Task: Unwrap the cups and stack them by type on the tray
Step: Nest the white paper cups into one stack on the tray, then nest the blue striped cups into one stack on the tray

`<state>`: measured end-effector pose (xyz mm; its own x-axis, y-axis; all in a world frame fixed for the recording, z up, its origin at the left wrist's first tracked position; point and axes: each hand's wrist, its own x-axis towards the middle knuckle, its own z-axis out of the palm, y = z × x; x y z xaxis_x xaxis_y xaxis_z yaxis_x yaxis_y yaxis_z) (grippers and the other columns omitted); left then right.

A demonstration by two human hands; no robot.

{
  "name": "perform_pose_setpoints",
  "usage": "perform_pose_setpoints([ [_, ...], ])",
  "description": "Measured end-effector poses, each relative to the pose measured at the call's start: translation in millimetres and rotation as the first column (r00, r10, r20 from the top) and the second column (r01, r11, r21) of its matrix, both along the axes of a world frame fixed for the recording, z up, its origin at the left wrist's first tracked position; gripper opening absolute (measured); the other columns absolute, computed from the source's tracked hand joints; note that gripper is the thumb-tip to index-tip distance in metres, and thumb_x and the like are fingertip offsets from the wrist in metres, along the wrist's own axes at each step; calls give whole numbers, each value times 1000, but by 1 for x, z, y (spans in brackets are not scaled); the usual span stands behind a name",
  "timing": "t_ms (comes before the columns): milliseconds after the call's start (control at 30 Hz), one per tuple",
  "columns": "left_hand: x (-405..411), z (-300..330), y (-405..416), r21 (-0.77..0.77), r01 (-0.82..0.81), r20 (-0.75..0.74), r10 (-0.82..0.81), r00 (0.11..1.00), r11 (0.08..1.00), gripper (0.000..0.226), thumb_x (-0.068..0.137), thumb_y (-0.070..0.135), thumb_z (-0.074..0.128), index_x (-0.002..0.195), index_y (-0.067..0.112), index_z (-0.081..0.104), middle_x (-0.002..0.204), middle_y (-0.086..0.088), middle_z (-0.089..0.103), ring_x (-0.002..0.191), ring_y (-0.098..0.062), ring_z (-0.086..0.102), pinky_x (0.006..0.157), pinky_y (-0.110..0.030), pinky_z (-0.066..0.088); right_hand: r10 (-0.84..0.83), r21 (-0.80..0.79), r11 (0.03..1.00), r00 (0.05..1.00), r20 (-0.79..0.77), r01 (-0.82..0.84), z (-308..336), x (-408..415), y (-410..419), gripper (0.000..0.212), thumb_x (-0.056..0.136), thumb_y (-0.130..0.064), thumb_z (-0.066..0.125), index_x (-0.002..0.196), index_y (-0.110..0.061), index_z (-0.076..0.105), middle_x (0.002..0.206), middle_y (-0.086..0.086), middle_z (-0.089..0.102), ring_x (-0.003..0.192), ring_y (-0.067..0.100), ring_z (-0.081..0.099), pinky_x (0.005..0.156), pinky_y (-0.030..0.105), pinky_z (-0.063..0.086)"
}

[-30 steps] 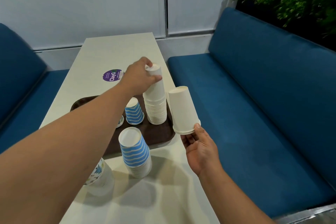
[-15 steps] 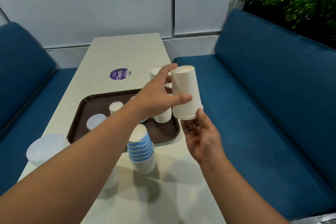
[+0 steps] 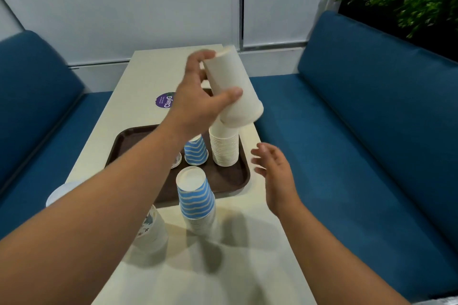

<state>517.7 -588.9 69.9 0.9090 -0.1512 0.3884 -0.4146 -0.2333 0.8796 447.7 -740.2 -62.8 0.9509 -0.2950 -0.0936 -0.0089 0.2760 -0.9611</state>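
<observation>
Nearest, under the left forearm: a stack of cups with a printed rim, upside down on the table, partly hidden by the arm. Just right of it, a blue-and-white striped stack, bases up, plain white cups showing at its foot. A pale lid-like disc sits beyond the left forearm's outer side; too blurred to name.

Right hand: beside the brown tray, at its right edge, fingers spread and loosely relaxed, palm turned inward, holding nothing.

On the tray, below the left hand: a short striped stack, inverted, with a small patterned piece to its left, mostly hidden. To its right stands a tall white stack, many rims ribbed at the bottom.

Left hand: raised over the tray, thumb across the front and fingers curled round the back of a large plain white cup, inverted and tilted, its mouth hanging just over the top of the tall white stack.

Farther off, behind the left hand, a purple round sticker on the table.
</observation>
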Motion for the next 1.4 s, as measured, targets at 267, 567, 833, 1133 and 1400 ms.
perform_pose_setpoints([
  [267, 51, 9, 8, 241, -208, 208, 159, 965, 948, 68, 76, 31, 75, 130, 20, 35, 111, 0, 54, 86, -27, 64, 76, -40, 55, 146, -900, 321, 955, -259, -294, -91, 8, -3, 77, 87, -57, 63, 152, -29, 34, 163, 1, 23, 149, 21, 19, 121, 38, 20],
  [567, 76, -42, -2, 515, -86, 39, 77, 996, 853, 68, 76, 27, 78, 129, 19, 35, 108, -2, 49, 90, -24, 52, 71, -25, 38, 98, -933, 231, 961, -259, -275, -120, 2, 2, 72, 83, -64, 50, 149, -40, 35, 164, -5, 16, 151, 17, 12, 122, 37, 6],
  [833, 76, -39, 5, 654, 16, -71, 40, 997, 756, 60, 82, 35, 74, 131, 20, 41, 115, -1, 51, 98, -21, 52, 71, -25, 39, 80, -942, 234, 970, -229, -242, -118, 1, 2, 67, 86, -63, 53, 148, -42, 37, 162, -8, 22, 149, 15, 13, 122, 36, 7],
  [1133, 4, 4, 53, 698, 53, -114, 38, 993, 714, 56, 81, 55, 66, 130, 33, 49, 129, 13, 54, 115, -10, 55, 98, -32, 45, 65, -907, 408, 994, -85, -104, -121, -6, -1, 62, 81, -53, 64, 138, -34, 52, 154, -6, 37, 143, 17, 27, 117, 34, 21],
  [1400, -87, -61, 73, 472, 55, -284, 92, 955, 880, 98, 53, 59, 83, 136, 49, 33, 128, 19, 53, 117, 5, 52, 101, -25, 44, 166, -851, 526, 979, 115, 11, -120, -20, 0, 55, 75, -51, 60, 121, -20, 64, 120, -7, 56, 116, 14, 49, 102, 29, 38],
])
